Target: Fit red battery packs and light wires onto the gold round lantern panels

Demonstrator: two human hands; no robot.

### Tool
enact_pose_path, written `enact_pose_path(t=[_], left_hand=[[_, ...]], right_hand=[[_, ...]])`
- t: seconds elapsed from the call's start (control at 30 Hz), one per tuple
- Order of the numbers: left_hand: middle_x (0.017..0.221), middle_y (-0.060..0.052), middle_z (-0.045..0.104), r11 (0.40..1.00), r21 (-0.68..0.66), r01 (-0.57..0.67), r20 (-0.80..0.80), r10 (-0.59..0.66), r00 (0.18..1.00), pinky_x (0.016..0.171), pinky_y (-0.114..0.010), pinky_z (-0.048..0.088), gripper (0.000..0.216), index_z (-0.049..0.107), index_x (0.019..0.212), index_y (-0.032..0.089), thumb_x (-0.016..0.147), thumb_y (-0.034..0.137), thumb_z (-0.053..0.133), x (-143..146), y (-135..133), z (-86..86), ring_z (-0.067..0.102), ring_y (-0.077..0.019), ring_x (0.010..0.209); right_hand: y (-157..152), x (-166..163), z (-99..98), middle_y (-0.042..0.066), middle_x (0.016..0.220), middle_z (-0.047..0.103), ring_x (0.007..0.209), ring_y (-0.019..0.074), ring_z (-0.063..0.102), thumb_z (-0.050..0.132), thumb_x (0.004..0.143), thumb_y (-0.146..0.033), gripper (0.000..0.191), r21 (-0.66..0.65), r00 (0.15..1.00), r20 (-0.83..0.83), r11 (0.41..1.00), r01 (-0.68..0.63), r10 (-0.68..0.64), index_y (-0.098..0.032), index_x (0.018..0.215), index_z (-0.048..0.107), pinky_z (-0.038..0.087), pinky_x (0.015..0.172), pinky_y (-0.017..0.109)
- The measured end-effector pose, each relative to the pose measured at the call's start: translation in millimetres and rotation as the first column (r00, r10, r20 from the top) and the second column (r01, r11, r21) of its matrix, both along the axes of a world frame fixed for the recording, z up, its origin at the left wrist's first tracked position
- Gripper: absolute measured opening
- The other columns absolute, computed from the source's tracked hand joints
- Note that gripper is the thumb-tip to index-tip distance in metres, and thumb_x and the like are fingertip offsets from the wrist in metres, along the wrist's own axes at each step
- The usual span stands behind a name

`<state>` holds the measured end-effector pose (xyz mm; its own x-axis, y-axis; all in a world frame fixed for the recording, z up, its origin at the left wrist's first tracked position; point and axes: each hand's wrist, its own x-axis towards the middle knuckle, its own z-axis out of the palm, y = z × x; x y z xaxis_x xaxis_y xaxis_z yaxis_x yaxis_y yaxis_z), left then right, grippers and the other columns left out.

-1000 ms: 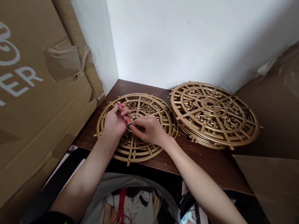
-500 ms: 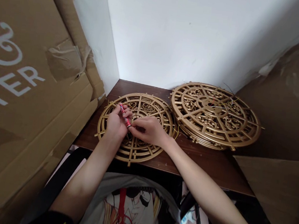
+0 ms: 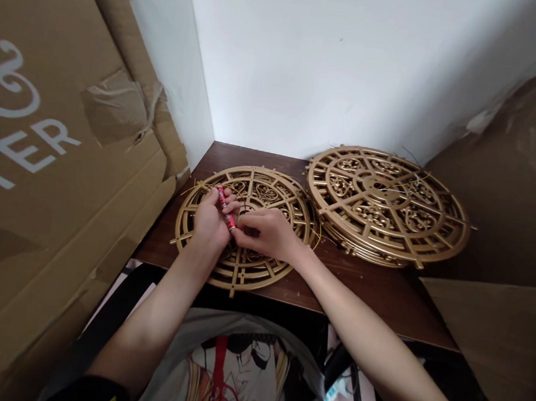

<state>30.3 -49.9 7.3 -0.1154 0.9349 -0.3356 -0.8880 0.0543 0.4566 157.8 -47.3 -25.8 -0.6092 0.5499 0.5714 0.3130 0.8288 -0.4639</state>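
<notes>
My left hand (image 3: 212, 221) grips a slim red tube (image 3: 230, 222), its lower end pinched by my right hand (image 3: 268, 231), above a gold lattice disc (image 3: 235, 272) on the brown desk (image 3: 364, 287); beyond, a stack (image 3: 394, 204) of scrolled gold rounds.

I have open air above the near gold disc (image 3: 250, 189) up to the white wall (image 3: 329, 73), but the disc stack (image 3: 389, 202) blocks my right and the carton (image 3: 57, 204) my left.

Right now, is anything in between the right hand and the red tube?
Nothing visible is in the way: the right hand is right at the near end of the red tube, which the left hand holds with fingers curled over its middle.
</notes>
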Motion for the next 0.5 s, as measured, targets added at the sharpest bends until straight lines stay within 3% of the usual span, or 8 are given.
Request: enact_pose_path(t=[0.13,0.23,0.5], left_hand=[[0.059,0.003,0.044,1.000,-0.005,0.027,0.015,-0.027,1.000,0.039,-0.008,0.031,0.029,0.042,0.073,0.015,0.100,0.019,0.031,-3,0,0.0,0.032,-0.0008,0.040],[0.058,0.003,0.042,0.998,0.001,0.063,0.016,-0.063,0.998,0.038,-0.007,0.031,0.031,0.043,0.073,0.014,0.100,0.019,0.029,-6,-1,0.8,0.030,-0.0008,0.040],[0.064,0.001,0.047,0.993,0.067,0.100,-0.097,-0.094,0.991,0.037,-0.007,0.029,0.025,0.045,0.076,0.014,0.098,0.015,0.034,-14,-4,1.2,0.039,-0.0020,0.046]], right_hand=[[1,2,2.5,-0.002,0.060,0.056,0.054,0.0071,0.046,0.057,0.085,-0.028,0.022,-0.140,0.995,-0.075,0.987,-0.074,0.064,-0.016,0.069,0.064,0.034,0.056,0.020],[3,4,6.6,-0.003,0.057,0.056,0.052,0.0070,0.045,0.061,0.083,-0.031,0.020,-0.303,0.982,-0.165,0.943,-0.136,0.088,-0.015,0.073,0.067,0.035,0.053,0.019],[8,5,6.5,-0.001,0.061,0.062,0.050,0.0089,0.053,0.063,0.082,-0.043,0.027,-0.569,0.893,-0.431,0.807,-0.159,-0.128,-0.016,0.079,0.066,0.041,0.050,0.022]])
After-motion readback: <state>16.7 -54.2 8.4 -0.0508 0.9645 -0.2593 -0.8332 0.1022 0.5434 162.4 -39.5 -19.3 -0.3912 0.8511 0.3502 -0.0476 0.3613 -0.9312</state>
